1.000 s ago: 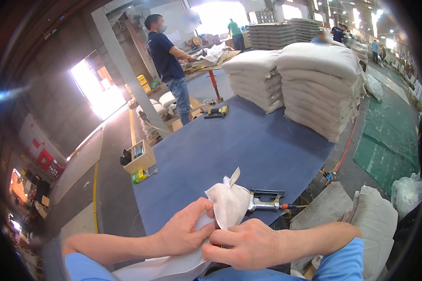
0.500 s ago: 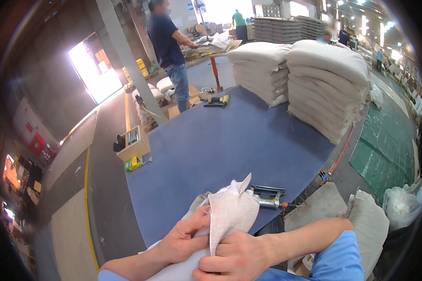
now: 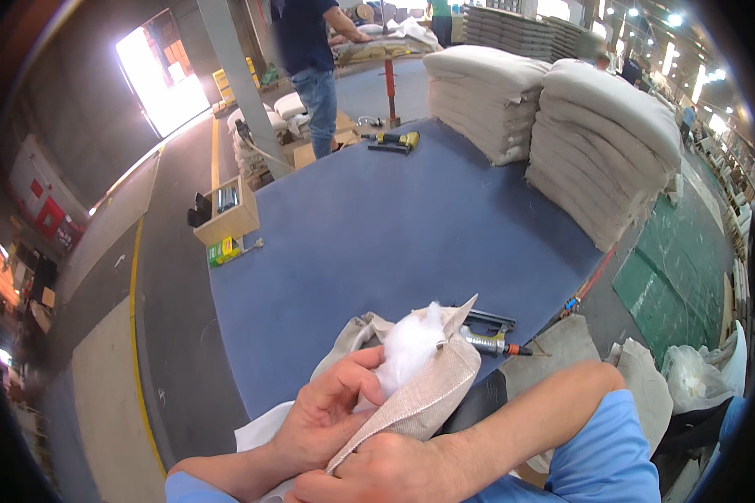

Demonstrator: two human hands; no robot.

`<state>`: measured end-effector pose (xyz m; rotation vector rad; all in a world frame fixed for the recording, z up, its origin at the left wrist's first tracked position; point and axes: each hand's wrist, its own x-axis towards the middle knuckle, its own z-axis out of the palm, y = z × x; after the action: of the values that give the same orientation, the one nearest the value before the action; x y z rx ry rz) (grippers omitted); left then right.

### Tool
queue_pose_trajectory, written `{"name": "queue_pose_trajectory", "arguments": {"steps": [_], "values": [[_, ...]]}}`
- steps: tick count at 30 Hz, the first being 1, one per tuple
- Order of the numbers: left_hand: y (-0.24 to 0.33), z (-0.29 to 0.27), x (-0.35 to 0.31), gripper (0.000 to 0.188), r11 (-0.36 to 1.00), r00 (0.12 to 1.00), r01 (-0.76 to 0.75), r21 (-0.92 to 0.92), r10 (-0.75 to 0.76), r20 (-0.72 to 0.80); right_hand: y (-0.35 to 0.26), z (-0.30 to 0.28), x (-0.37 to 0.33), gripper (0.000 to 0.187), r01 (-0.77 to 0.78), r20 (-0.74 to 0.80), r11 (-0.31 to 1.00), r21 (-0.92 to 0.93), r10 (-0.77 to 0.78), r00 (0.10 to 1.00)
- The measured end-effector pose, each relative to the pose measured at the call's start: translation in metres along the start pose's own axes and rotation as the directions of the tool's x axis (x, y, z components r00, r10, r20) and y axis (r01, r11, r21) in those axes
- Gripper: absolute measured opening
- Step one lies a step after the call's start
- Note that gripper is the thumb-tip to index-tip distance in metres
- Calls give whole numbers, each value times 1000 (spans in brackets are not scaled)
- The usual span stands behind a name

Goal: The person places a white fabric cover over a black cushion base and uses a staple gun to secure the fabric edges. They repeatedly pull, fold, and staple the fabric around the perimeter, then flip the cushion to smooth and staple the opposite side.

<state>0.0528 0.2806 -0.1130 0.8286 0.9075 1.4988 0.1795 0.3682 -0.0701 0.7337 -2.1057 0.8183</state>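
Observation:
In front of me is a cushion with a beige fabric cover (image 3: pixel 445 373). Fluffy white stuffing (image 3: pixel 411 348) shows where the fabric is folded back. My left hand (image 3: pixel 331 411) is curled round the cushion's left side, fingertips against the stuffing and thumb low by the fabric edge. Bunched in my closed right hand (image 3: pixel 386 469) is the stitched edge of the fabric; its fingertips are partly hidden. Just beyond the cushion, a staple gun (image 3: pixel 486 342) lies on the blue-covered table (image 3: pixel 335 243), partly covered by the fabric.
Tall stacks of beige cushions (image 3: pixel 600 151) stand at the far right of the table. A yellow staple gun (image 3: pixel 398 141) lies at the far edge. A wooden box (image 3: pixel 231 214) and a green-yellow carton (image 3: pixel 224 251) sit at the left edge. Another person (image 3: pixel 310 67) works beyond.
The fabric has been folded back to the right, baring more stuffing. My right hand moved left and down with the edge; my left fingers now rest on the stuffing. The view tilted down.

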Motion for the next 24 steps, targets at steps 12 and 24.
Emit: {"name": "queue_pose_trajectory", "arguments": {"steps": [12, 24], "values": [[-9, -18, -13, 21, 977, 985, -151, -148, 162, 65, -10, 20, 44, 21, -59, 233, 978, -201, 107, 967], [18, -14, -27, 78, 986, 987, -3, -168, 30, 161, -19, 47, 57, 21, -114, 411, 899, -424, 303, 860]]}}
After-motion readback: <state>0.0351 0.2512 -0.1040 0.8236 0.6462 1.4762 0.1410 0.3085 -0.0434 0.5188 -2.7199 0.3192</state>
